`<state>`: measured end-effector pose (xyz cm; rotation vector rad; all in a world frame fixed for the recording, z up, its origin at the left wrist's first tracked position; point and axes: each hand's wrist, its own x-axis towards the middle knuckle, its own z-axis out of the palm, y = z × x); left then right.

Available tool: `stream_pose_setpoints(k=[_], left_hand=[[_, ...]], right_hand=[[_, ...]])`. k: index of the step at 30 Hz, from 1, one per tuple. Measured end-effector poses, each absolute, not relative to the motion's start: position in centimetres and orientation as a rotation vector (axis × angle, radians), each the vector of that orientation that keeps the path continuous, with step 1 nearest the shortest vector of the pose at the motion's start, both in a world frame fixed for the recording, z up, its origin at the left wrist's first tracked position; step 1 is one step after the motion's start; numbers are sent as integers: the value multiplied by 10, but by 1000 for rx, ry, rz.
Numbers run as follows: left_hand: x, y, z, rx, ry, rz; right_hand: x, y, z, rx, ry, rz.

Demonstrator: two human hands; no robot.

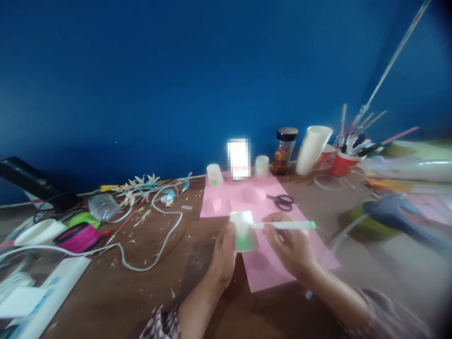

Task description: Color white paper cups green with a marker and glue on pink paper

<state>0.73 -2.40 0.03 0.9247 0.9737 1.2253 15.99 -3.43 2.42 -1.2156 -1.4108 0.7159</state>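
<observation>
My left hand (pixel 226 247) is closed round the side of a small white paper cup (pixel 243 223), which has a green patch near its lower edge. In my right hand (pixel 287 242) a marker pen (pixel 286 225) with a green end lies between the fingers, its tip pointing left at the cup. Both hands are over pink paper sheets (pixel 268 273). Black-handled scissors (pixel 283 202) rest on the paper just beyond my right hand. Two more white cups, a left one (pixel 214 174) and a right one (pixel 262 165), both marked green, stand at the back.
At the back right are a dark-lidded jar (pixel 285 150), a tall white cup stack (pixel 312 150) and a red cup (pixel 346 162) of brushes and pens. A white cable (pixel 169 230), magenta tape roll (pixel 78 237) and power strip (pixel 63 287) lie left. A bright pixelated patch hides something behind the paper.
</observation>
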Motion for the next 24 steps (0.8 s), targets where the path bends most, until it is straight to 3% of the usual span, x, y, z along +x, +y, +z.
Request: stream_pose_setpoints(k=[24], left_hand=[[5,-24,-3,1001,1022,1211]], right_hand=[[160,-33,27,-1235,-1424,681]])
